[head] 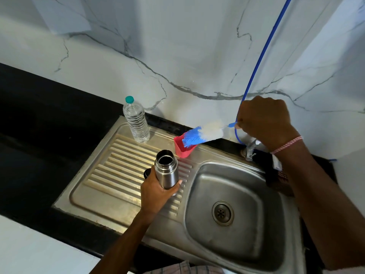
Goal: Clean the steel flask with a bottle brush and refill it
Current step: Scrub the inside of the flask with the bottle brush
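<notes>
The left grip [158,194] is curled round the lower body of the steel flask [166,169]. It holds the flask upright and uncapped over the ribbed drainboard [122,171], with the dark mouth open to the camera. The right grip [266,121], at about 2 o'clock from the flask, is closed in a fist on the blue handle of the bottle brush [201,135]. The brush slants down toward 8 o'clock, and its blue bristle tip lies at the mouth of a pink cup [182,150] (whether it dips inside cannot be told). The cup stands at the drainboard's far edge, at 1 o'clock from the flask and near it. A capped plastic water bottle [136,121] stands upright at 11 o'clock from the flask. The steel basin [197,194] lies at 4 o'clock, with the tap [249,150] at its far rim. The black counter [39,115] runs off toward 9 o'clock.
</notes>
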A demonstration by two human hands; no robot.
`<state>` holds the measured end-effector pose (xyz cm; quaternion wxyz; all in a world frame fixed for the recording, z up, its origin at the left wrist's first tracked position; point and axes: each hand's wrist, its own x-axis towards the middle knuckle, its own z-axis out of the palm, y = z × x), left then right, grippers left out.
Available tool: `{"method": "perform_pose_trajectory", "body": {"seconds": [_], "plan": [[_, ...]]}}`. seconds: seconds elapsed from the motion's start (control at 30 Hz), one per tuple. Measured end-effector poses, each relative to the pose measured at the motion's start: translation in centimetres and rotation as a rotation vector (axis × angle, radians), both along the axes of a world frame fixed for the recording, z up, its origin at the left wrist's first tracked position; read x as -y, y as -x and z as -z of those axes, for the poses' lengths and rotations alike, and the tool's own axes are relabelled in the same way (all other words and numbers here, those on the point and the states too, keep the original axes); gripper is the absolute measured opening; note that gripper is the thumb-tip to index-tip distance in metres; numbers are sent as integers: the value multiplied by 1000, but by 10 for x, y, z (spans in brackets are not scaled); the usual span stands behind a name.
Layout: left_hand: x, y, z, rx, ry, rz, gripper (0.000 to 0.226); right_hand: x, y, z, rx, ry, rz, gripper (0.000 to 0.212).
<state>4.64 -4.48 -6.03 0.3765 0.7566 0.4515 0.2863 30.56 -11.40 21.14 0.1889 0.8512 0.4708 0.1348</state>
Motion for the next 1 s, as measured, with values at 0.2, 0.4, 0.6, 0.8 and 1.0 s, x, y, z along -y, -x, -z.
{"method": "perform_pose_trajectory", "body": {"seconds": [0.2,0.4,0.6,0.8,1.0], "plan": [[3,-2,-1,-14,-19,0,88,33,-3,-11,-136,-73,140,22],[4,-2,-6,12,1,-12,93,24,-4,14,-190,-64,172,23],[6,-2,-10,12,15,2,97,-8,8,50,-81,-27,32,9],[5,-2,-12,8,8,22,95,-42,25,57,-101,82,-48,12],[3,-1,-11,3,11,10,92,-50,33,71,-110,136,-99,17]]}}
